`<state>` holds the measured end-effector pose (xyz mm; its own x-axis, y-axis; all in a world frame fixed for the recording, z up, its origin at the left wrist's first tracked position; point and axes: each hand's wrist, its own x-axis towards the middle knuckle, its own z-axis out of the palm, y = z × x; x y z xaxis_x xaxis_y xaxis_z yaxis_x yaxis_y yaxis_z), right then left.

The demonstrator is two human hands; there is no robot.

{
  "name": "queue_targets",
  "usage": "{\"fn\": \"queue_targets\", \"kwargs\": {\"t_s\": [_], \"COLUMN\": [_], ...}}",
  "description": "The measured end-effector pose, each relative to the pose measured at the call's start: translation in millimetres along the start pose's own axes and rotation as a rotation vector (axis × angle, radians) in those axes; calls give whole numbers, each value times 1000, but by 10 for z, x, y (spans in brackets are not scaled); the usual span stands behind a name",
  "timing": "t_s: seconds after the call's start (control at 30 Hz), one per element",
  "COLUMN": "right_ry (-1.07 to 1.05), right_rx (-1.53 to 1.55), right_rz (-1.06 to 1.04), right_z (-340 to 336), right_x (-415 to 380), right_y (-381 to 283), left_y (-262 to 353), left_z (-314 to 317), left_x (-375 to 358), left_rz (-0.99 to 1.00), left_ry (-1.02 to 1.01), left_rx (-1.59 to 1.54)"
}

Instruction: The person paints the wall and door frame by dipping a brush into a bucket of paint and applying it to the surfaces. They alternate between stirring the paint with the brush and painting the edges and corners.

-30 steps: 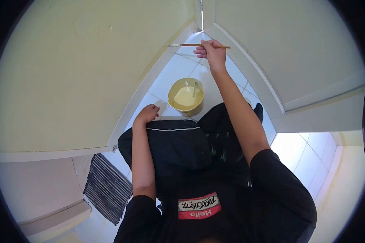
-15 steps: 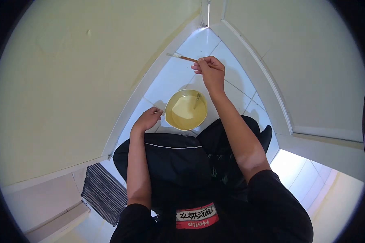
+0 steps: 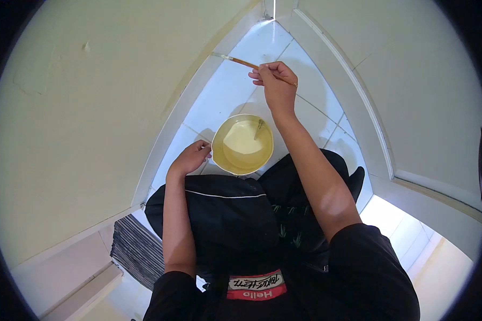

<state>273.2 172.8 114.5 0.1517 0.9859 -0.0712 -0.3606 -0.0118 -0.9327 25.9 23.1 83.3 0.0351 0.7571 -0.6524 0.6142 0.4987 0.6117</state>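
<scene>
At the far left a pale yellow wall [image 3: 91,107] fills most of the view, with a white skirting strip along its foot. Low beside it lies a striped mat [image 3: 139,251] on the white tiled floor [image 3: 241,85].

The left hand [image 3: 191,158] rests just beside the bowl [image 3: 242,144], its fingers loosely curled with the tips at the bowl's left rim (whether they pinch the rim or merely touch it cannot be told). The bowl sits on the floor in front of the person's dark-clad knees and holds pale yellow paint; a thin stick or handle leans inside it toward the right edge.

Above the bowl, the right hand [image 3: 276,85] is raised with fingers closed around a thin brush [image 3: 240,61], gripping it near the back of its wooden handle. The brush points left and slightly up, its tip at the skirting strip of the left wall.

To the right stands a second pale wall or door panel [image 3: 412,96], meeting the first in the corner at the top.
</scene>
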Motion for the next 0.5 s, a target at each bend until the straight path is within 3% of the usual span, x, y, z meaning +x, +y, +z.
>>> {"fn": "queue_targets", "kwargs": {"t_s": [0.5], "right_ry": [-4], "right_rx": [13], "right_rz": [-35], "right_z": [22], "right_x": [-20], "right_y": [22], "left_y": [31], "left_z": [-6], "left_x": [-5], "left_rz": [-8], "left_ry": [-8], "left_rx": [7]}}
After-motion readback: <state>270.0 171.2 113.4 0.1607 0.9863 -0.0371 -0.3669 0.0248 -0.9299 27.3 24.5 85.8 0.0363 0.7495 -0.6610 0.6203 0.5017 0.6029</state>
